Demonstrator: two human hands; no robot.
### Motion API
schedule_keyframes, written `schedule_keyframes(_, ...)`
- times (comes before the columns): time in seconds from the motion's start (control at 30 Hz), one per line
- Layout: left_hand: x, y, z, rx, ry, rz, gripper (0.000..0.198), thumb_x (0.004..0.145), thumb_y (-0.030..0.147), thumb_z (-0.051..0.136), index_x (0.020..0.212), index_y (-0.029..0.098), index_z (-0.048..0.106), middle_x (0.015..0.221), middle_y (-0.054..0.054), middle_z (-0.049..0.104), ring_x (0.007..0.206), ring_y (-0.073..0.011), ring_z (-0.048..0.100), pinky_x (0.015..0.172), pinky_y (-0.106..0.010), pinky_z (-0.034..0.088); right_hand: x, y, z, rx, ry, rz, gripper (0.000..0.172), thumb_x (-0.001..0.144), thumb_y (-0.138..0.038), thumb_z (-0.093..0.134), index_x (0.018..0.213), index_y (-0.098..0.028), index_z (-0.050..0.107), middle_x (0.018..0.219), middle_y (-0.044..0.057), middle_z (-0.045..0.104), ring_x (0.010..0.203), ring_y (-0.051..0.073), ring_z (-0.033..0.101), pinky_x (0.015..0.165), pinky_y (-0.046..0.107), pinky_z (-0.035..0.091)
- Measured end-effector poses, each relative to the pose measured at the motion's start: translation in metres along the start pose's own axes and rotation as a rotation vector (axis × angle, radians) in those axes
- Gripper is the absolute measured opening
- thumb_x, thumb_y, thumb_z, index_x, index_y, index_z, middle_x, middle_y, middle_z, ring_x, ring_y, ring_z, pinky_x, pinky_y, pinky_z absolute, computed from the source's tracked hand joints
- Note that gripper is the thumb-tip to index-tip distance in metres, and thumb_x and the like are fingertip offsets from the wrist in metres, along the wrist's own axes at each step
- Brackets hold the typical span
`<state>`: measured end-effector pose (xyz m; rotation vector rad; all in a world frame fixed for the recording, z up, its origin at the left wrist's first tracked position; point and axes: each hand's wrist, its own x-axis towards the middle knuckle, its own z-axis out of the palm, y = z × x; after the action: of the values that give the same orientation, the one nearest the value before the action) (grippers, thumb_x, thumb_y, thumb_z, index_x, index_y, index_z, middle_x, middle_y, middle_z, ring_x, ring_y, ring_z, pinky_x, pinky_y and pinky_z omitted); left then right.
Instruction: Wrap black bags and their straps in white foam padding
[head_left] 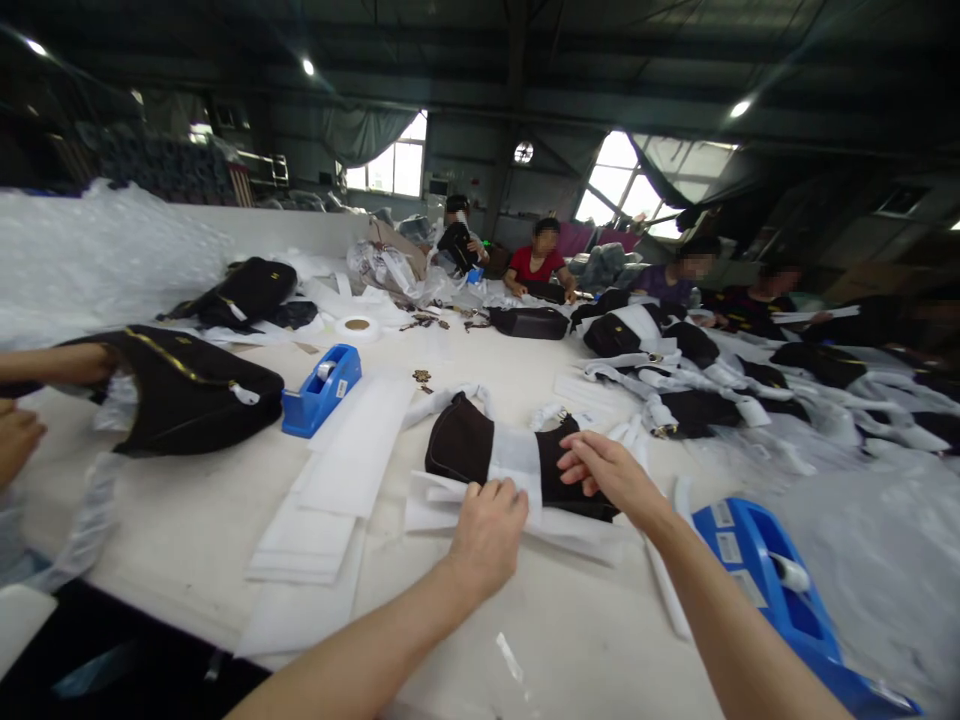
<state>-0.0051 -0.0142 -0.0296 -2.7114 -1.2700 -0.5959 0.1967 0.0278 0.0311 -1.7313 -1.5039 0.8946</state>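
Note:
A small dark brown handbag (pixel 459 440) lies on the table in front of me, with a white wrapping strip (pixel 514 458) around its middle. White foam sheets (pixel 431 510) stick out under its near edge. My left hand (pixel 489 530) is closed, fingers curled over the strip and foam at the bag's front. Over the bag's right part is my right hand (pixel 609 475), its fingers loosely bent and apart, holding nothing I can see. A white-wrapped strap (pixel 442 402) loops behind the bag.
Left of the bag are a blue tape dispenser (pixel 322 392) and stacked foam sheets (pixel 330 500). Another blue dispenser (pixel 772 580) stands at right. A co-worker's arm (pixel 56 368) reaches into a black bag (pixel 202 385). Several wrapped bags (pixel 701 412) lie far right; co-workers sit beyond.

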Motion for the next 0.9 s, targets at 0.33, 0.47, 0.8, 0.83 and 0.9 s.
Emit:
schedule_keyframes(0.33, -0.003, -0.064, -0.044, -0.131, -0.024, -0.043, 0.045, 0.09, 0.025, 0.051, 0.134, 0.015, 0.051, 0.142, -0.016, 0.051, 0.132, -0.0277, 0.046, 0.106, -0.047, 0.039, -0.089, 0.1, -0.027, -0.679, 0.472, -0.549, 0.043, 0.097, -0.038, 0.035, 0.127, -0.017, 0.057, 0.131, 0.014, 0.062, 0.119, 0.028, 0.06, 0.095, 0.043, 0.05)
schedule_keyframes(0.47, -0.015, -0.076, -0.031, -0.005, -0.115, -0.031, 0.062, 0.086, 0.032, 0.059, 0.143, 0.015, 0.04, 0.149, -0.019, 0.041, 0.139, -0.0332, 0.036, 0.11, -0.056, 0.033, -0.072, 0.103, -0.006, -0.942, 0.486, -0.729, 0.048, 0.097, -0.035, 0.042, 0.137, -0.011, 0.049, 0.144, 0.017, 0.049, 0.133, 0.033, 0.046, 0.101, 0.048, 0.045)
schedule_keyframes(0.8, -0.042, -0.123, -0.047, -0.43, 0.125, -0.437, 0.056, 0.079, 0.011, 0.041, 0.134, 0.013, 0.049, 0.126, -0.015, 0.061, 0.112, -0.0231, 0.063, 0.096, -0.04, 0.051, -0.078, 0.095, -0.015, -0.759, 0.631, -0.573, 0.041, 0.093, -0.047, 0.041, 0.114, -0.017, 0.061, 0.111, 0.013, 0.066, 0.095, 0.027, 0.066, 0.072, 0.037, 0.052)
schedule_keyframes(0.83, -0.047, -0.123, -0.048, -0.471, 0.115, -0.476, 0.055, 0.077, 0.011, 0.042, 0.132, 0.013, 0.051, 0.124, -0.014, 0.062, 0.107, -0.0222, 0.064, 0.092, -0.039, 0.053, -0.086, 0.099, -0.018, -0.705, 0.682, -0.489, 0.041, 0.092, -0.05, 0.04, 0.108, -0.019, 0.062, 0.103, 0.011, 0.067, 0.085, 0.025, 0.067, 0.064, 0.034, 0.051)
schedule_keyframes(0.9, -0.055, -0.119, -0.046, -0.488, 0.118, -0.484, 0.057, 0.074, 0.013, 0.047, 0.131, 0.015, 0.051, 0.128, -0.014, 0.059, 0.106, -0.0215, 0.064, 0.086, -0.036, 0.055, -0.098, 0.107, -0.023, -0.599, 0.707, -0.345, 0.043, 0.088, -0.056, 0.04, 0.098, -0.021, 0.062, 0.092, 0.009, 0.067, 0.073, 0.023, 0.066, 0.055, 0.032, 0.047)
